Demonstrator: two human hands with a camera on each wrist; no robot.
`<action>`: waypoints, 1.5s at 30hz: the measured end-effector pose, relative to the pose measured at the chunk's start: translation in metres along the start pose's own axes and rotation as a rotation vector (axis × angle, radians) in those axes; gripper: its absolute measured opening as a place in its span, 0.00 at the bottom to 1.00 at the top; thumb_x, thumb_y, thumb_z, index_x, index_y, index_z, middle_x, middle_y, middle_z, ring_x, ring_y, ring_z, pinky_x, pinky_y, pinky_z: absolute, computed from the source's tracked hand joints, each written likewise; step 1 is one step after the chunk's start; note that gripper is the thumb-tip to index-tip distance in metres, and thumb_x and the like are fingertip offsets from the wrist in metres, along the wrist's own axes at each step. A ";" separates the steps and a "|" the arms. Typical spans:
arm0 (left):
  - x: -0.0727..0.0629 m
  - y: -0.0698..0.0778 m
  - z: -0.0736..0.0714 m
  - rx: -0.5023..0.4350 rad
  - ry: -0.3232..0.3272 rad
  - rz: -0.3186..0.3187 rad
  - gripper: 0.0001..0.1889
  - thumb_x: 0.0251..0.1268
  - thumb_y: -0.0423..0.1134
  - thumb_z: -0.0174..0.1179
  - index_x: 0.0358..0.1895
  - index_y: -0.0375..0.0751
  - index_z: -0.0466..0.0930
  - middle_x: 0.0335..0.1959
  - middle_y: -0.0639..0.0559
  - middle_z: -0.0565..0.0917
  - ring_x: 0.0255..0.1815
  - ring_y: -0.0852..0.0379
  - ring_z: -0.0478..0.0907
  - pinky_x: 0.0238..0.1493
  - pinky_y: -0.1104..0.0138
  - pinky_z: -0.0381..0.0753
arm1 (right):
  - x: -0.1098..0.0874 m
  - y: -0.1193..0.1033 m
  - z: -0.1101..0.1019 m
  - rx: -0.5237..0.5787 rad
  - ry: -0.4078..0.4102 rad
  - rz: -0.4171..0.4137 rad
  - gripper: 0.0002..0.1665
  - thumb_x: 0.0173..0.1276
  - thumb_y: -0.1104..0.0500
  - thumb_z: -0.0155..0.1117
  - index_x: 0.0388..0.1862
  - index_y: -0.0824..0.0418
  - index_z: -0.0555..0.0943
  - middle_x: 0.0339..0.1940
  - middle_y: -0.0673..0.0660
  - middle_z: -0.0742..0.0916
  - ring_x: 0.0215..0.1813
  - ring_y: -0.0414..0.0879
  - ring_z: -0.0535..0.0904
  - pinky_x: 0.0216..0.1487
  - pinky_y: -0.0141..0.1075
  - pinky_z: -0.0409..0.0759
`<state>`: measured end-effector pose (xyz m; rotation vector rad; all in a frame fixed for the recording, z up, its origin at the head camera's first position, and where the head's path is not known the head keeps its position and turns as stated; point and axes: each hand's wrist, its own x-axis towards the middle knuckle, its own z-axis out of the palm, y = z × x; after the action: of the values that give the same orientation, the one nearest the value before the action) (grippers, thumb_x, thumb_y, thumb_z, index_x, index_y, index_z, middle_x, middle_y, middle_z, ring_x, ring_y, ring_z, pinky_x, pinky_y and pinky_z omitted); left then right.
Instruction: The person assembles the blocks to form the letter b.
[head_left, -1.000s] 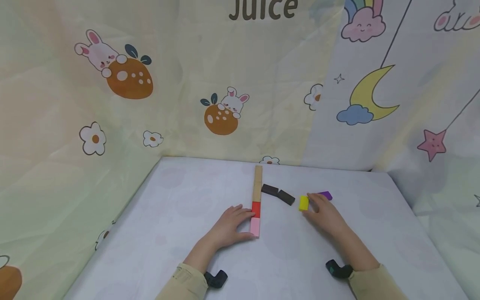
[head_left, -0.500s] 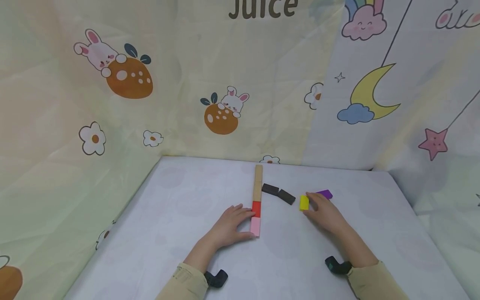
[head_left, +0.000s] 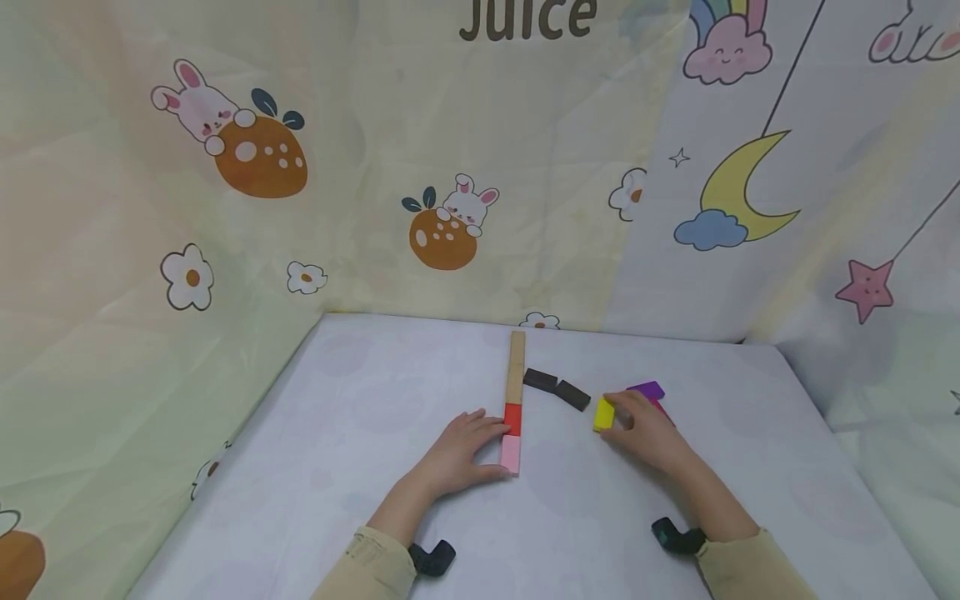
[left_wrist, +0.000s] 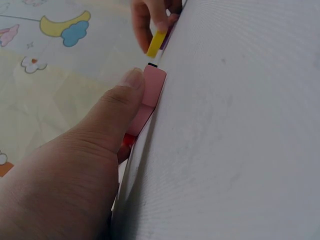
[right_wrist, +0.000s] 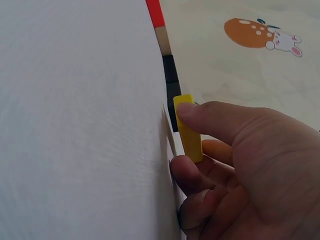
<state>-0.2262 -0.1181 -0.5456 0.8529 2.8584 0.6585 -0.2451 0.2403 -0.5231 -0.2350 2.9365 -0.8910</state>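
- Surface: the white table (head_left: 360,383) met cloth walls (head_left: 540,117) printed with rabbits, oranges, flowers, a moon and a star.
- Yellow block (head_left: 603,415): a bright, flat-faced oblong, situated near the right end of two black blocks (head_left: 557,388); contact with the tabletop could not be told.
- Your right hand (head_left: 647,429): thumb and fingers pinched the yellow block; beyond lay a purple block (head_left: 647,390) and a partly hidden reddish piece (head_left: 663,411).
- Your left hand (head_left: 457,454): thumb and fingers stood apart, the thumb touching the pink block (head_left: 510,454), a finger the red block (head_left: 513,417).
- Straight row: pink nearest you, then red, then a tan section (head_left: 515,367).
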 end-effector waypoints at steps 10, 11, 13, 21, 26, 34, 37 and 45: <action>0.001 -0.001 0.002 0.010 0.003 0.005 0.37 0.58 0.68 0.62 0.72 0.67 0.66 0.73 0.62 0.69 0.80 0.53 0.55 0.81 0.51 0.51 | -0.005 -0.009 0.005 0.030 -0.051 -0.023 0.37 0.58 0.47 0.75 0.67 0.47 0.74 0.62 0.52 0.79 0.44 0.46 0.76 0.43 0.34 0.82; 0.001 -0.001 0.002 0.011 0.004 0.006 0.37 0.58 0.68 0.62 0.72 0.67 0.66 0.73 0.62 0.69 0.80 0.53 0.56 0.81 0.51 0.51 | -0.005 -0.010 0.006 0.028 -0.056 -0.023 0.38 0.57 0.46 0.75 0.67 0.47 0.74 0.62 0.52 0.79 0.43 0.46 0.75 0.42 0.33 0.81; 0.001 -0.001 0.002 0.015 0.005 0.008 0.37 0.58 0.68 0.62 0.72 0.66 0.66 0.73 0.61 0.69 0.80 0.53 0.56 0.81 0.51 0.51 | -0.004 -0.011 0.007 0.026 -0.062 -0.019 0.38 0.57 0.45 0.76 0.67 0.46 0.74 0.62 0.52 0.79 0.42 0.46 0.75 0.40 0.32 0.80; 0.001 0.000 0.000 0.011 0.002 0.007 0.37 0.58 0.68 0.61 0.72 0.66 0.66 0.73 0.61 0.70 0.79 0.53 0.56 0.81 0.51 0.51 | -0.004 -0.015 0.010 0.014 -0.070 -0.011 0.38 0.58 0.46 0.75 0.68 0.46 0.74 0.64 0.53 0.79 0.42 0.45 0.74 0.42 0.33 0.80; 0.001 0.001 0.000 0.010 -0.009 -0.020 0.38 0.57 0.69 0.61 0.72 0.67 0.66 0.73 0.62 0.69 0.80 0.53 0.55 0.81 0.52 0.50 | -0.005 -0.015 0.010 -0.014 -0.073 -0.036 0.38 0.59 0.47 0.74 0.69 0.47 0.73 0.66 0.55 0.78 0.45 0.45 0.76 0.46 0.37 0.85; 0.002 0.002 0.000 0.012 -0.014 -0.033 0.38 0.57 0.69 0.61 0.72 0.68 0.66 0.74 0.63 0.68 0.80 0.54 0.54 0.81 0.52 0.50 | -0.005 -0.015 0.013 -0.095 -0.066 -0.091 0.44 0.59 0.43 0.73 0.74 0.46 0.69 0.78 0.52 0.65 0.50 0.47 0.79 0.47 0.38 0.86; 0.002 0.002 0.000 0.007 -0.015 -0.032 0.38 0.57 0.70 0.61 0.72 0.68 0.66 0.74 0.63 0.68 0.80 0.54 0.54 0.82 0.52 0.49 | -0.006 -0.017 0.013 -0.122 -0.075 -0.113 0.44 0.61 0.40 0.71 0.75 0.46 0.68 0.79 0.51 0.65 0.65 0.56 0.76 0.56 0.50 0.84; 0.002 0.001 0.001 0.013 -0.016 -0.030 0.38 0.57 0.70 0.60 0.72 0.69 0.65 0.74 0.64 0.68 0.80 0.54 0.54 0.82 0.52 0.49 | -0.008 -0.018 0.016 -0.163 -0.063 -0.136 0.42 0.62 0.41 0.69 0.74 0.48 0.69 0.77 0.52 0.68 0.74 0.56 0.69 0.64 0.55 0.78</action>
<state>-0.2272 -0.1162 -0.5461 0.8114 2.8587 0.6269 -0.2329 0.2177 -0.5265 -0.4681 2.9651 -0.6442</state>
